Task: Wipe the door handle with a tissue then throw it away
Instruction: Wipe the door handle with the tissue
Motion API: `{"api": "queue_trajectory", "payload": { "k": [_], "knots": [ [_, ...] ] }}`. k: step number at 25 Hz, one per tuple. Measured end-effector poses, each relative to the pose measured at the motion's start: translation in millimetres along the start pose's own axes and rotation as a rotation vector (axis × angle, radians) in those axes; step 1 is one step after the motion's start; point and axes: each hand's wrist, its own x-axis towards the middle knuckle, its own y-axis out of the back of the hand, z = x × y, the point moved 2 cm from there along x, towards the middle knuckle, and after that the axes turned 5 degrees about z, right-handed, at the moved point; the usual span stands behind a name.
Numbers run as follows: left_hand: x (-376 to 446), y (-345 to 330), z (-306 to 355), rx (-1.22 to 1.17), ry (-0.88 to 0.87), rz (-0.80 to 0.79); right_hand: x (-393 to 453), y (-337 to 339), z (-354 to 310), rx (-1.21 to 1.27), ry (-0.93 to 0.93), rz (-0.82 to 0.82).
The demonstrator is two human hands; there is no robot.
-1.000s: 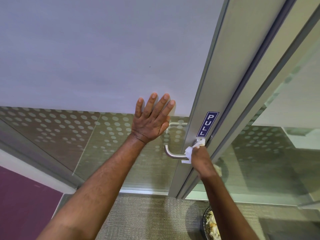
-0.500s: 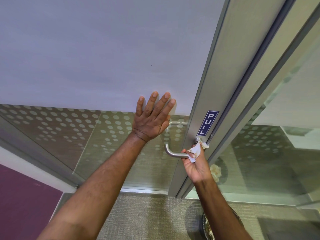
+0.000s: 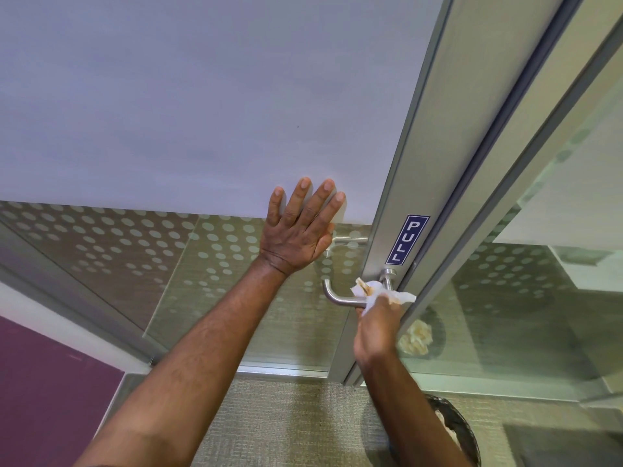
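A brushed-metal lever door handle sticks out from the grey door frame, just under a blue PULL sticker. My right hand grips a crumpled white tissue with brownish stains and presses it around the handle's inner end near the spindle. My left hand lies flat on the frosted glass door, fingers spread, holding nothing. A dark waste bin with crumpled paper inside stands on the floor below my right arm.
The door's lower glass has a dotted pattern. A glass side panel to the right reflects the bin's crumpled paper. Beige carpet covers the floor; a purple wall stands at the lower left.
My right hand has turned over on the handle, back from palm-up half a second ago, and the tissue has shifted along the handle by the spindle. The left hand stays flat on the glass.
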Motion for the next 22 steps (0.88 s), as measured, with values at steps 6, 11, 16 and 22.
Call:
{"api": "queue_trajectory", "payload": {
  "k": [6,11,16,22],
  "knots": [
    [1,0,-1,-0.003,0.004,0.004,-5,23,13,-0.855,0.747,-0.083],
    [0,-1,0,-0.001,0.003,0.016,-14,45,38,-1.202,1.466,-0.327],
    [-2,-2,0,-0.004,0.002,0.005,-27,1,29,-1.568,1.487,-0.291],
    [-3,-5,-1,-0.01,0.006,0.006,-30,-49,11,-1.823,1.145,-0.3]
  ]
}}
